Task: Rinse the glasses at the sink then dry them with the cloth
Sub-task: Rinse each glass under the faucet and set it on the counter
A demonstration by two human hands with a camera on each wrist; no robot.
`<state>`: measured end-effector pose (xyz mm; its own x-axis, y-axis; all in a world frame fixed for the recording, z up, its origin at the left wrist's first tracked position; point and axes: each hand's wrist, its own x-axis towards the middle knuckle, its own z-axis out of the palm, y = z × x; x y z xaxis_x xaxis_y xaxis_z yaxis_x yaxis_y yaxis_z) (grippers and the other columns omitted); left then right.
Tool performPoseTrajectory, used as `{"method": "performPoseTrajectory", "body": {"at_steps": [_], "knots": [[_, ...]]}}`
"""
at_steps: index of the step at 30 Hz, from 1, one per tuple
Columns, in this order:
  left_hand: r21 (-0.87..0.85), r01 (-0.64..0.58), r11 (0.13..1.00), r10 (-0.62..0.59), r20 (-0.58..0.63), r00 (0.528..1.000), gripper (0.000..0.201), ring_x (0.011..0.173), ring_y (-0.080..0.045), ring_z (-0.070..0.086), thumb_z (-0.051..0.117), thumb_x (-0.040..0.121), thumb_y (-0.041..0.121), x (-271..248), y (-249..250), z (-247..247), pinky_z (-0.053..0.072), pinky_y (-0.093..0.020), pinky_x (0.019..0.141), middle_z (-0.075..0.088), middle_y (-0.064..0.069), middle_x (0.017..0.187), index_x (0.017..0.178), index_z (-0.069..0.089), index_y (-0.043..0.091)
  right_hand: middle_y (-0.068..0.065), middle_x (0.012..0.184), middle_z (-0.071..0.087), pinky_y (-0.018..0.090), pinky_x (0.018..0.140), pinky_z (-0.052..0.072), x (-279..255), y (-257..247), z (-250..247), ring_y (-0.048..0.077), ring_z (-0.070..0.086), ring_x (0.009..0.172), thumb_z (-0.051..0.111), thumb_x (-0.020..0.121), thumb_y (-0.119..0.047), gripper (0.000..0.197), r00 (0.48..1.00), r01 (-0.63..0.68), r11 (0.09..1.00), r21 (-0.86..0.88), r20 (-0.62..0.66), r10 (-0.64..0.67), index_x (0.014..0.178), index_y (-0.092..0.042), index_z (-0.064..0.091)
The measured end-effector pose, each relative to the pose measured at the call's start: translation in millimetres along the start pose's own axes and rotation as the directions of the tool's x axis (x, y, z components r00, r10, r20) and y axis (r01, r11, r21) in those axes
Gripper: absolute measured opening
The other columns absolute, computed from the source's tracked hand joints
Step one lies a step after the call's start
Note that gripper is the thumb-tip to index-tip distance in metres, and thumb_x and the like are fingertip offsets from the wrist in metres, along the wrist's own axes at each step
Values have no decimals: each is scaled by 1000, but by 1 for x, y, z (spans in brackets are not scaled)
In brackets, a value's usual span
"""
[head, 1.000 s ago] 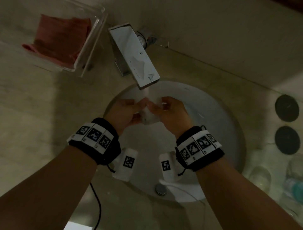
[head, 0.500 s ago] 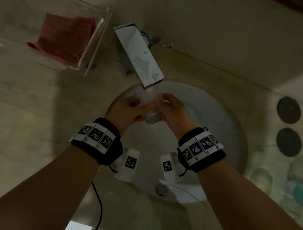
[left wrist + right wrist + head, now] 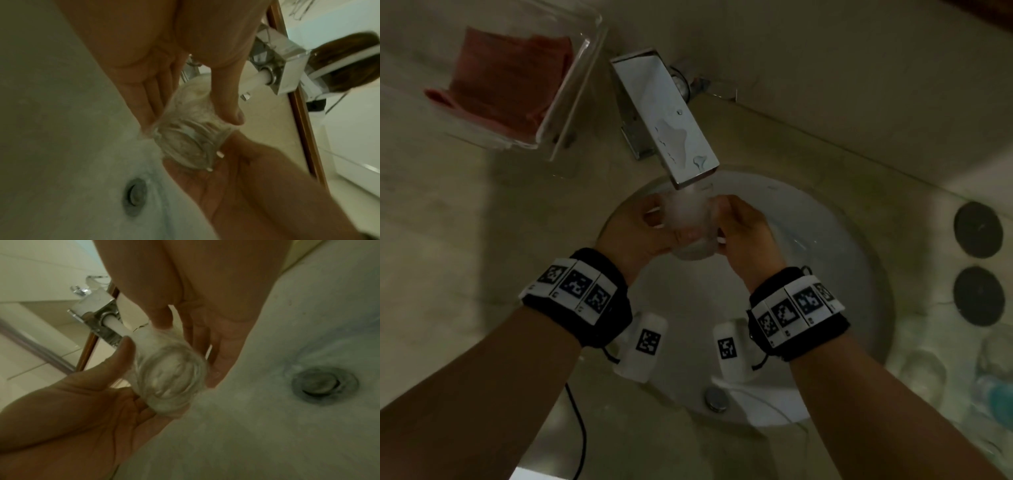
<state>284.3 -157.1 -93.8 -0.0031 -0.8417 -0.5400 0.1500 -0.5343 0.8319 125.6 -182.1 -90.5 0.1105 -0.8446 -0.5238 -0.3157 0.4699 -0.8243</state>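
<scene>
A clear glass [image 3: 690, 228] is held between both hands over the white sink basin [image 3: 825, 246], right under the spout of the chrome faucet [image 3: 667, 120]. Water runs into it. My left hand [image 3: 635, 236] grips its left side, with the thumb [image 3: 227, 99] opposite the fingers [image 3: 148, 99] around the glass [image 3: 189, 134]. My right hand [image 3: 746, 236] grips the right side, thumb and fingers either side of the glass [image 3: 170, 379]. A red cloth [image 3: 506, 85] lies in a clear tray [image 3: 571, 102] at the back left.
Two more glasses [image 3: 924, 373] [image 3: 996, 349] stand on the counter at the right, near two black coasters [image 3: 977, 229]. A blue-capped bottle [image 3: 996, 397] sits at the right edge. The drain [image 3: 324, 384] lies in the basin floor. A black cable [image 3: 580, 428] hangs at the front.
Both hands have lifted the glass closer to the spout, so the gap of falling water above it has closed. Both hands keep their grip.
</scene>
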Motion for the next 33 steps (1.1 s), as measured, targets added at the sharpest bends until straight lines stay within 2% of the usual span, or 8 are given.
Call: {"method": "performPoseTrajectory", "body": {"at_steps": [3, 5, 10, 16, 20, 24, 29, 33], "knots": [[158, -81, 984, 84, -13, 996, 48, 101, -10, 69, 92, 59, 23, 1, 1, 3, 58, -32, 91, 73, 5, 108, 99, 68, 33, -5, 104, 73, 35, 84, 60, -4, -6, 0, 12, 71, 95, 64, 78, -65, 50, 997, 46, 997, -61, 59, -42, 110, -27, 69], [241, -123, 963, 126, 3, 992, 55, 100, -5, 67, 92, 57, 33, 2, 1, 5, 57, -23, 87, 70, 10, 109, 102, 62, 41, -10, 97, 71, 25, 74, 58, -5, -5, -1, 7, 71, 88, 74, 85, -47, 42, 994, 88, 995, -37, 71, -85, 117, -22, 66], [207, -128, 970, 119, 56, 991, 86, 103, -10, 69, 98, 50, 28, 3, 3, -5, 59, -27, 84, 71, 5, 114, 126, 59, 22, -1, 97, 75, 40, 87, 60, -1, -2, -11, 19, 73, 93, 73, 77, -43, 41, 995, 68, 994, 88, 59, -74, 111, -22, 63], [331, -212, 919, 220, 14, 975, 67, 102, -10, 66, 96, 57, 22, -1, 6, 1, 58, -27, 87, 69, 15, 108, 115, 64, 31, -4, 107, 71, 22, 86, 54, -3, -1, -22, 4, 70, 99, 60, 95, 3, 33, 973, 151, 977, 148, 154, -174, 124, -13, 60], [352, -257, 900, 275, -1, 961, 73, 100, 2, 61, 96, 56, 21, -1, 6, 2, 54, -16, 81, 60, 29, 104, 108, 52, 47, -1, 118, 65, 25, 94, 51, -2, -8, -23, 8, 64, 107, 70, 84, -2, 51, 985, 135, 970, 201, 77, -153, 132, -9, 55], [347, -243, 906, 260, -2, 966, 82, 103, 3, 59, 96, 56, 17, 0, 2, 2, 52, -12, 81, 58, 28, 110, 120, 51, 39, 8, 126, 63, 31, 100, 52, 2, -24, -27, 16, 64, 112, 72, 78, -6, 61, 982, 175, 951, 255, 28, -188, 135, -5, 51], [281, -233, 931, 245, -7, 969, 79, 100, 5, 61, 95, 57, 13, -2, 1, 4, 55, -12, 78, 61, 28, 110, 110, 51, 49, 11, 126, 66, 41, 105, 52, 4, -31, -26, 23, 65, 119, 73, 74, -14, 58, 968, 222, 956, 191, 76, -240, 129, -6, 57], [304, -187, 934, 204, -23, 979, 65, 93, 0, 69, 95, 58, 26, -3, 3, 4, 57, -16, 75, 72, 15, 104, 116, 65, 27, 9, 121, 71, 46, 102, 54, 3, -18, -24, 22, 68, 115, 81, 73, -27, 58, 983, 161, 985, 66, 82, -166, 125, -7, 63]]}}
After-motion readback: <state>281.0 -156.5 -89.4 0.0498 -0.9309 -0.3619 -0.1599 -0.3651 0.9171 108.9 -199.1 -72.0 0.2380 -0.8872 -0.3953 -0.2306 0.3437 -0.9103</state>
